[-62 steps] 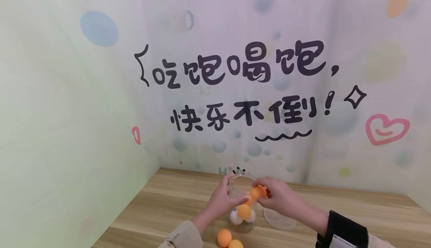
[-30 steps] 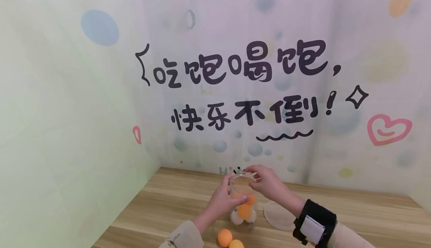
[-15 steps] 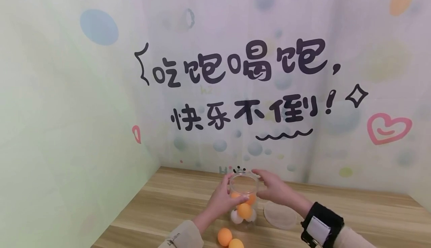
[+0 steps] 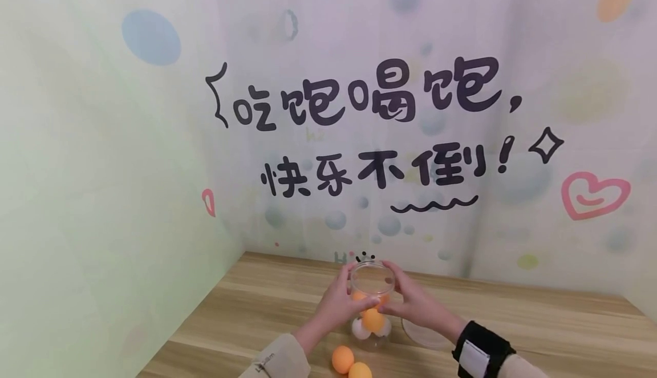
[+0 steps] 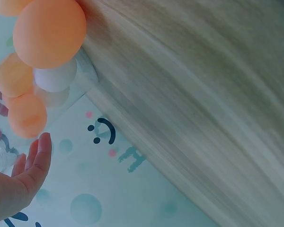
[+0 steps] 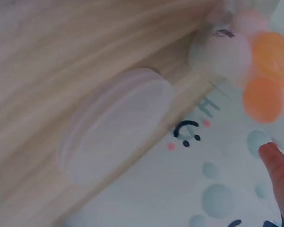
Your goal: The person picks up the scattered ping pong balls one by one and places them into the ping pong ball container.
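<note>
A clear plastic jar (image 4: 377, 341) stands upright on the table with its mouth uncovered. Inside are orange balls (image 4: 373, 321) above white balls (image 4: 361, 328), all table-tennis size. My left hand (image 4: 341, 301) grips the jar's upper left side, thumb across the front. From the opposite side my right hand (image 4: 413, 303) holds it too, thumb in front and fingers behind the rim. The left wrist view shows the left hand's fingers (image 5: 41, 156) bent beside the jar; in the right wrist view, only part of the right hand (image 6: 281, 177) appears.
A round translucent lid (image 6: 118, 123) lies on the wooden table (image 4: 220, 321) right of the jar, partly behind the right hand. Two loose orange balls, one (image 4: 343, 360) beside the other (image 4: 360, 370), sit in front. A printed curtain (image 4: 328, 138) hangs behind the table.
My right hand held an orange ball at the jar's mouth, then let go. It has come down onto the jar's right side and now holds it. The left hand stayed in place.
</note>
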Motion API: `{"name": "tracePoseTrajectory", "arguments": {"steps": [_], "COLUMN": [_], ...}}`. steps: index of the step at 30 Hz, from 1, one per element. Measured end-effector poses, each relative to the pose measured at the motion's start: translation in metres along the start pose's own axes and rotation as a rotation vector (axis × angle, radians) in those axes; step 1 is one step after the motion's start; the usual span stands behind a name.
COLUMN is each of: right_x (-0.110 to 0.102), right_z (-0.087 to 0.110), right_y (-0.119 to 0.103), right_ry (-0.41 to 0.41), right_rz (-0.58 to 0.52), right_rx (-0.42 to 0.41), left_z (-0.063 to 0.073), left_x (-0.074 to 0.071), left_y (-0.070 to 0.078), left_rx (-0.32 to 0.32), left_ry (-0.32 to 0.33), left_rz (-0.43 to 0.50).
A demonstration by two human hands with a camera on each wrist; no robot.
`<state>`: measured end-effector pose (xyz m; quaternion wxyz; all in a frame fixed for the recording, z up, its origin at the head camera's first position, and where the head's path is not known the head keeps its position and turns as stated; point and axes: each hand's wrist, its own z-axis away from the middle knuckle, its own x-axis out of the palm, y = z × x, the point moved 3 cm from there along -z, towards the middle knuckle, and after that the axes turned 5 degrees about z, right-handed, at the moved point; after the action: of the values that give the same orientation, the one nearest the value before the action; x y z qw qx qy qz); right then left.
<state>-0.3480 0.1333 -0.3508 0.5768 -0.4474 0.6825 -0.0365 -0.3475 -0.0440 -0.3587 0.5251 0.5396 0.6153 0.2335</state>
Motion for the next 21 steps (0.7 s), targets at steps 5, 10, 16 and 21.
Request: {"name": "tracePoseTrajectory", "arguments": {"steps": [5, 10, 16, 21], "right_x": [0.011, 0.022, 0.031, 0.033], "right_z": [0.000, 0.000, 0.002, 0.004], "right_y": [0.009, 0.015, 0.015, 0.017], "right_ry": [0.049, 0.087, 0.170, 0.230], "right_rz": [-0.147, -0.251, -0.265, -0.242], "right_rx": [-0.035, -0.010, 0.021, 0.038], "left_z": [-0.001, 0.000, 0.001, 0.000], "left_x": [0.000, 0.000, -0.001, -0.001], "left_y": [-0.001, -0.001, 0.001, 0.001], "left_rx": [0.001, 0.010, 0.006, 0.000], "left_ry": [-0.001, 0.008, 0.016, 0.016], "left_rz": [-0.007, -0.014, -0.021, -0.029]}}
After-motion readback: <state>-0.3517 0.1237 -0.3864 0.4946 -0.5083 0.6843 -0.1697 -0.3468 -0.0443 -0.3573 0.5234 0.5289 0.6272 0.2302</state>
